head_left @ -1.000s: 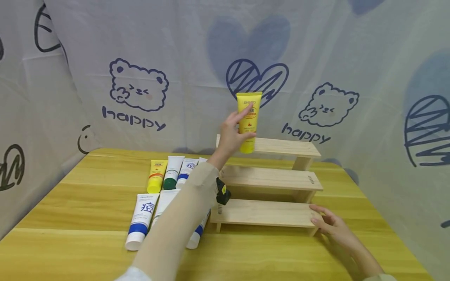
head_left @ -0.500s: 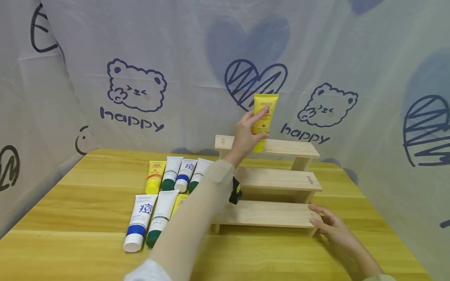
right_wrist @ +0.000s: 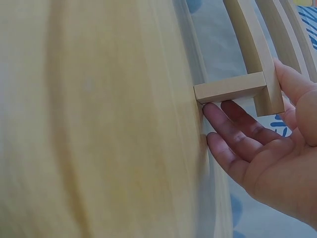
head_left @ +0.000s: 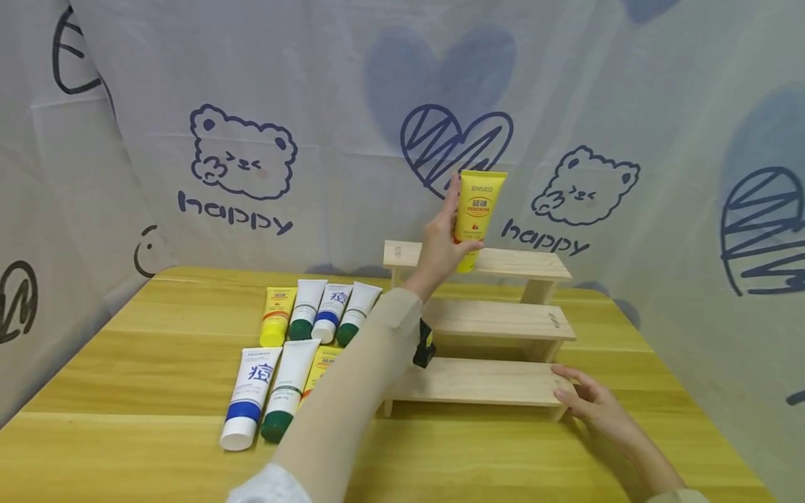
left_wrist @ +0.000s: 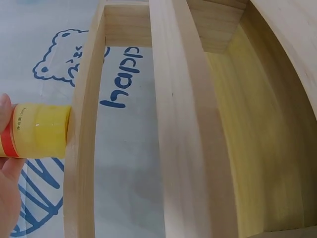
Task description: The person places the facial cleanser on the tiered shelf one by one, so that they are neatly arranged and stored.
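A yellow squeeze tube [head_left: 479, 209] stands cap-down on the middle of the top shelf of a three-step wooden display stand [head_left: 484, 381]. My left hand [head_left: 440, 244] holds it from the left, thumb across the front near the cap and a finger straight up its side. In the left wrist view its yellow cap [left_wrist: 52, 131] meets the top board [left_wrist: 81, 148]. At the stand's lower right end, my right hand [head_left: 594, 402] grips the bottom step. The right wrist view shows its fingers [right_wrist: 237, 131] by the leg [right_wrist: 230, 88], with the thumb on the step's edge.
Left of the stand, several tubes lie in two rows on the wooden table [head_left: 126, 391]. Among them are a white-and-blue tube [head_left: 251, 391], a white-and-green tube [head_left: 289, 391] and a yellow tube [head_left: 277, 314]. My left sleeve [head_left: 352, 391] covers part of the front row. A printed curtain [head_left: 352, 175] hangs behind.
My left hand has carried the yellow tube right, to the middle of the top shelf, and slightly down. Its finger has left the tube's front for the side. My right hand stays put.
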A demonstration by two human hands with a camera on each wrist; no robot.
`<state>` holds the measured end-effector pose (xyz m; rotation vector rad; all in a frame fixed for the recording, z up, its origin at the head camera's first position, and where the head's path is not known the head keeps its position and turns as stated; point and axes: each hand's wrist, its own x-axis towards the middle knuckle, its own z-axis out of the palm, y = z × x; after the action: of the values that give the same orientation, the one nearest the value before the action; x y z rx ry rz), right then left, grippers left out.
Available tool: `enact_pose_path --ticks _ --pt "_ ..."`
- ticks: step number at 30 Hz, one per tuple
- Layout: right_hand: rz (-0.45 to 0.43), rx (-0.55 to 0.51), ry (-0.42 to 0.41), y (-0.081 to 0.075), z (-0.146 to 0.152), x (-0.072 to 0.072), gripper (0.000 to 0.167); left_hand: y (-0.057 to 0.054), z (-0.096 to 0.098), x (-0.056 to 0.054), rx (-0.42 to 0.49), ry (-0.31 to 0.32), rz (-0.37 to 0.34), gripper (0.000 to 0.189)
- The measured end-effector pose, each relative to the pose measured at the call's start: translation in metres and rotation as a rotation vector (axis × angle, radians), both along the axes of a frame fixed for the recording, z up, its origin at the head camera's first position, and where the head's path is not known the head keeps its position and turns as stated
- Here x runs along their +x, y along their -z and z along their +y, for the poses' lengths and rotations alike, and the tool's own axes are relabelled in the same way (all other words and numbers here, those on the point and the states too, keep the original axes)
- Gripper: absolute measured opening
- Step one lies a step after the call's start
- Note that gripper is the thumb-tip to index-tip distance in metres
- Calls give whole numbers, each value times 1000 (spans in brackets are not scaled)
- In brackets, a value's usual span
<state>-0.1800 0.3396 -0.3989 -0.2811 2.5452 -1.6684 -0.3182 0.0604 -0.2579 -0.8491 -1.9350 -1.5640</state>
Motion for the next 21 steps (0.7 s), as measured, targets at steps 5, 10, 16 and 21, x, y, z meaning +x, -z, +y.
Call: enact_pose_path --ticks 5,10,16,21 --pt "8 -1 2 0 -1 1 43 0 0 7 63 25 -90 93" --pt "0 5 5 -2 -2 2 45 8 -4 12 98 -12 -186 72" --pt "14 -2 -8 -1 -1 1 44 16 -7 16 65 -218 -265 48" --pt "11 3 -11 0 -1 0 44 15 -4 20 55 -247 -290 39"
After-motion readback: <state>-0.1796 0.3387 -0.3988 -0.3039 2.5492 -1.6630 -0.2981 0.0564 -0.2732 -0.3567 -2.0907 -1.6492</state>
